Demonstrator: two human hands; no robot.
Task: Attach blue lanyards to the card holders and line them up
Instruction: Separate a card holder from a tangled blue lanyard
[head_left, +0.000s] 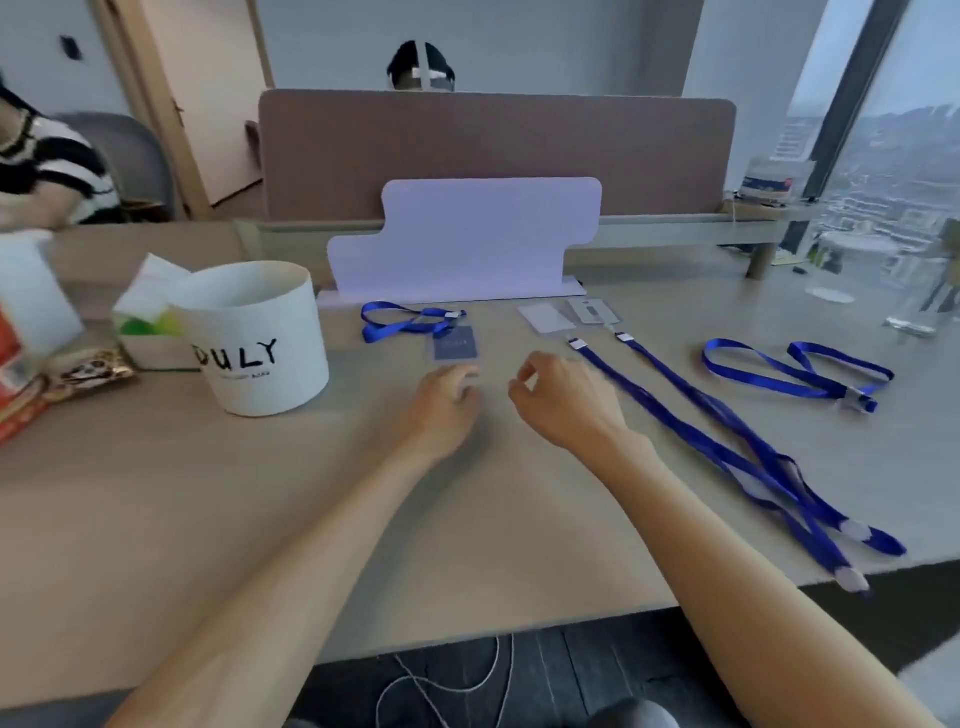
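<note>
Maybe done: two straight blue ribbon lanyards reach two clear plastic card holders, joined or not I cannot tell | Left to do: dark blue card holder beside bunched blue lanyard; loose blue lanyard far right | left hand, right hand: fingers softly curled, holding nothing

One wide-angle view from the person's head, facing forward and down over a desk. The left hand and right hand sit mid-frame, near the lens; a divider panel closes the far side.

Matt table, woven lanyards
</note>
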